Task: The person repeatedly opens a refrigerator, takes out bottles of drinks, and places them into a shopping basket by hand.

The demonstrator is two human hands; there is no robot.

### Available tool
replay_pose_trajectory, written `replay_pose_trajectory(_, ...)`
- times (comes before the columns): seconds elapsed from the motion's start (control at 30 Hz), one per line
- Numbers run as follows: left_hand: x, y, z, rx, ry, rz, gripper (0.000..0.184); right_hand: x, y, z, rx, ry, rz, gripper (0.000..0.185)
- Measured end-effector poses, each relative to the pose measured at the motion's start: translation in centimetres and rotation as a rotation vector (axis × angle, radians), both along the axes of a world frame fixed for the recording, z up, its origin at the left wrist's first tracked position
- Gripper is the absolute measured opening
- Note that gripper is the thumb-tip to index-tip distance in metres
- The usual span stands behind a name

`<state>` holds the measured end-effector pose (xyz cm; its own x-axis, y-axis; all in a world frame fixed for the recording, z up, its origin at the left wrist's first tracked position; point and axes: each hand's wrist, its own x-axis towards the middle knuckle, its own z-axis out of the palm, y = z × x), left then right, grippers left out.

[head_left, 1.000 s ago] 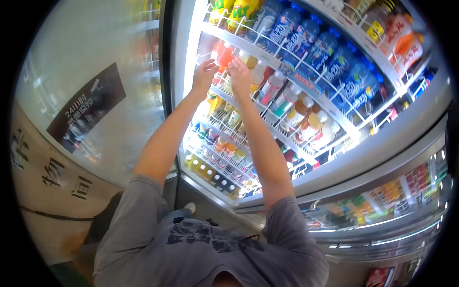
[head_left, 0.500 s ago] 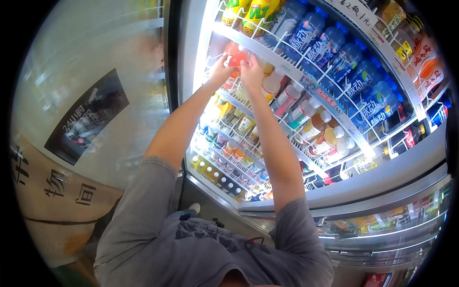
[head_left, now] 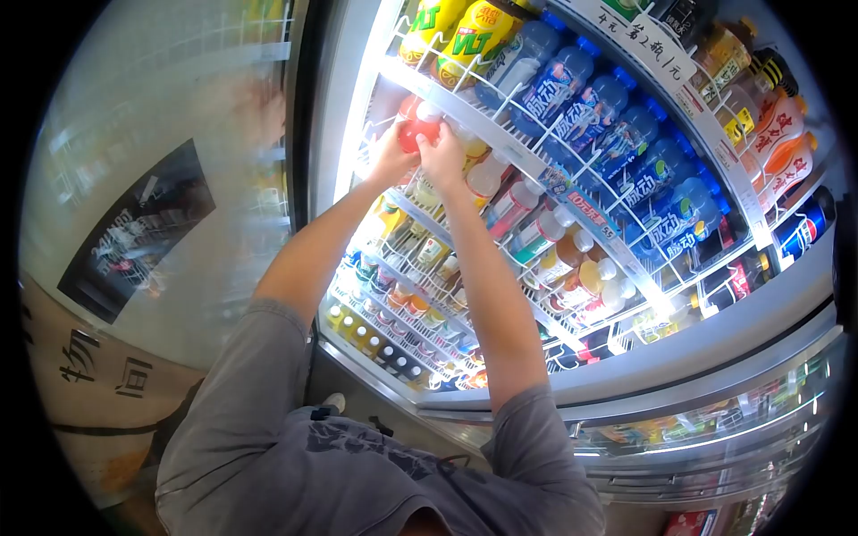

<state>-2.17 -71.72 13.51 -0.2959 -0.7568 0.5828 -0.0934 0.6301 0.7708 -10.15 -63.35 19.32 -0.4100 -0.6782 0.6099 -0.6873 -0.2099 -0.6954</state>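
Observation:
Both of my hands reach to the left end of a lit fridge shelf. Between them is a red-orange bottle (head_left: pixel 418 130) with a white cap, tilted toward me. My left hand (head_left: pixel 394 156) has its fingers wrapped round the bottle's left side. My right hand (head_left: pixel 441 155) closes on its lower right side. Just right of my right hand stands a row of bottles, among them a pink bottle (head_left: pixel 513 207) with a white cap. The ends of some fingers are hidden behind the bottle.
Blue bottles (head_left: pixel 585 94) and yellow bottles (head_left: pixel 474 40) fill the wire shelf above. Lower shelves (head_left: pixel 393 295) hold more drinks. A glass door (head_left: pixel 179 89) stands at the left. Another display case (head_left: pixel 715 420) curves along the lower right.
My hands have come together on the red-orange bottle, which stood beyond them a second ago. It now leans out between them. The view has shifted slightly.

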Motion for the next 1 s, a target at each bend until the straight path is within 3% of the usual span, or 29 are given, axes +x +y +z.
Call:
replay_pose_trajectory(0.03, 0.2, 0.6, -0.3, 0.002, 0.003, -0.001, 0.069, 0.6, 0.8, 0.1, 0.005, 0.155, -0.074, 0.049)
replay_pose_trajectory(0.1, 0.4, 1.3, -1.0, 0.0, 0.311, -0.102, 0.069, 1.0, 1.2, -0.2, -0.022, 0.171, -0.024, 0.047)
replay_pose_trajectory(0.23, 1.4, 3.1, 0.2, -0.185, 0.301, 0.085, 0.063, 2.6, 3.5, 1.0, -0.1, 0.162, 0.043, 0.044)
replay_pose_trajectory(0.43, 3.9, 7.1, 2.6, -0.155, 0.354, 0.083, 0.061, 3.0, 7.0, 2.0, -0.098, 0.159, 0.127, 0.046)
replay_pose_trajectory(0.57, 6.5, 10.5, 3.7, -0.211, 0.248, 0.048, 0.068, 3.3, 10.8, 2.2, -0.105, -0.07, 0.278, 0.05)
replay_pose_trajectory(0.73, 7.5, 15.6, 4.1, -0.015, 0.192, -0.253, 0.073, 2.6, 16.8, 0.7, 0.018, -0.266, 0.303, 0.059)
replay_pose_trajectory(0.83, 7.4, 19.5, 5.0, 0.058, 0.116, -0.387, 0.068, 2.9, 23.0, 0.3, -0.045, -0.443, 0.357, 0.06)
replay_pose_trajectory(0.9, 7.5, 22.8, 6.0, 0.227, 0.171, -0.66, 0.062, 3.0, 27.2, -0.9, -0.148, -0.478, 0.381, 0.064)
replay_pose_trajectory(1.0, 6.4, 27.2, 5.6, 0.249, 0.154, -0.804, 0.066, 4.1, 34.5, -2.3, -0.125, -0.38, 0.316, 0.076)
